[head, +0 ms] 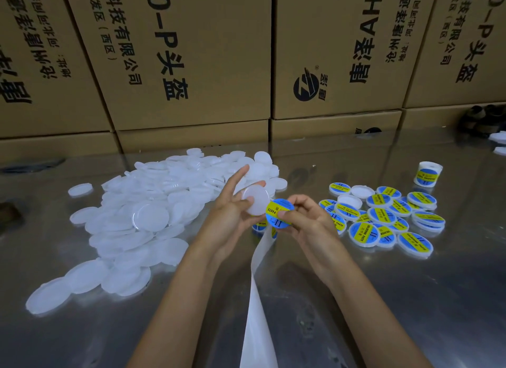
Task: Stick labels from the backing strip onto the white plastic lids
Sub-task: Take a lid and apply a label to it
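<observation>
My left hand holds a bare white plastic lid by its edge, above the steel table. My right hand pinches a round blue and yellow label right beside that lid, its edge touching or overlapping the lid. The white backing strip hangs from under my hands toward me, with further labels on it just below my fingers. A large heap of unlabelled lids lies to the left. Several labelled lids lie to the right.
A roll of labels stands upright at the right rear of the reflective steel table. Stacked cardboard boxes wall off the far edge. A few loose white lids lie at the far right.
</observation>
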### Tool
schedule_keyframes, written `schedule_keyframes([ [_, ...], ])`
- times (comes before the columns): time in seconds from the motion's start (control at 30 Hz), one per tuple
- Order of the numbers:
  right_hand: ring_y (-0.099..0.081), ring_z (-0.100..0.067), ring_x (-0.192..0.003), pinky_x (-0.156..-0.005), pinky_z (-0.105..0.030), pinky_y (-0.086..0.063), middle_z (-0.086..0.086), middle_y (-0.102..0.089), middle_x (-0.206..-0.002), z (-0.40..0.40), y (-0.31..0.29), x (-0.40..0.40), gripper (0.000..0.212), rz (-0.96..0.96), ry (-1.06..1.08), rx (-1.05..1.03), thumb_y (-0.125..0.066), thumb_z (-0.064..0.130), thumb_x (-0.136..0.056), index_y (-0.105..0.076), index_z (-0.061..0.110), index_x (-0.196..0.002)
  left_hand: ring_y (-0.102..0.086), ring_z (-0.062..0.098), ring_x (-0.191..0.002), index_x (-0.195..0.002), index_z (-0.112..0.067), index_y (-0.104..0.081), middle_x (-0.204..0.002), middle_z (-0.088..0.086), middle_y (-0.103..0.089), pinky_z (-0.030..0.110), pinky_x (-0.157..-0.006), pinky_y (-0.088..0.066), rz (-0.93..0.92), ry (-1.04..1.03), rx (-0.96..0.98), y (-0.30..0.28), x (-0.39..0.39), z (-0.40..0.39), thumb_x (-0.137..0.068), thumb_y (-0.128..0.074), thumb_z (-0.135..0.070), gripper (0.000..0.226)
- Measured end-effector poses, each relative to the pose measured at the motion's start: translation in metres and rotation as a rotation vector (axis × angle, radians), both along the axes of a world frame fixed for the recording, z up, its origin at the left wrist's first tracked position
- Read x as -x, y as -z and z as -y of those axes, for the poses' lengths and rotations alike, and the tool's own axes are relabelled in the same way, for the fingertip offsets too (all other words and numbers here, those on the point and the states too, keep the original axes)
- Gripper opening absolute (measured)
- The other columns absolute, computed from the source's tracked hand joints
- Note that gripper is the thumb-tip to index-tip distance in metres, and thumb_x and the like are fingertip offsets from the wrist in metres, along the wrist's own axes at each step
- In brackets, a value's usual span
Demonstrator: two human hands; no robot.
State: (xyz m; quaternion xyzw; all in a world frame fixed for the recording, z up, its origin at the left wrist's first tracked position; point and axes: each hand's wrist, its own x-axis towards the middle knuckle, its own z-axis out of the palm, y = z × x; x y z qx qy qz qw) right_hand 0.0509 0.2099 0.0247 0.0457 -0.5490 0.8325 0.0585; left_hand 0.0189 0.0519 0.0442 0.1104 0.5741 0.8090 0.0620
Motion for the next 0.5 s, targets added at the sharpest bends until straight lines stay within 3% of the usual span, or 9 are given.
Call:
schedule_keyframes([
  [0.07,-0.065,-0.022,-0.079,-0.074,-0.035,-0.052,-0.009,-0.067,-0.087,0.001,-0.008,0.005,0.019,-0.03,0.039,-0.058,-0.065,-0.007,-0.085,-0.06,0.009,-0.092,-0.067,0.032,-0.115,-0.14,-0.022,-0.054,-0.133,0.007,-0.066,0.046,-0.095,-0.057,0.025,0.041,-0.049,0.001,0.002,-0.002,-0.102,-0.041,0.005,0.048],
  [0.2,-0.063,-0.014,-0.074,-0.062,-0.023,-0.052,-0.005,-0.067,-0.085,0.007,-0.024,0.016,0.019,-0.087,0.097,-0.194,-0.071,-0.003,-0.083,-0.061,0.011,-0.091,-0.068,0.036,-0.113,-0.13,-0.007,-0.06,-0.128,0.014,-0.068,0.051,-0.098,-0.054,0.138,0.058,-0.208,0.0,0.004,-0.002,-0.1,-0.046,-0.005,0.033],
  [0.3,-0.063,-0.014,-0.075,-0.061,-0.026,-0.052,-0.006,-0.066,-0.086,0.014,-0.028,0.023,0.02,-0.102,0.111,-0.262,-0.073,-0.002,-0.081,-0.061,0.013,-0.088,-0.067,0.04,-0.113,-0.127,-0.002,-0.064,-0.121,0.022,-0.069,0.052,-0.093,-0.057,0.19,0.051,-0.316,-0.002,0.004,-0.001,-0.086,-0.061,-0.014,0.043],
  [0.5,-0.065,-0.011,-0.074,-0.068,-0.031,-0.055,-0.002,-0.067,-0.087,0.032,-0.016,0.029,0.028,-0.158,0.214,-0.328,-0.073,-0.004,-0.08,-0.059,0.02,-0.084,-0.065,0.039,-0.116,-0.128,-0.004,-0.064,-0.123,0.024,-0.068,0.045,-0.092,-0.058,0.212,0.008,-0.294,-0.002,0.005,0.0,-0.093,-0.049,-0.012,0.039],
])
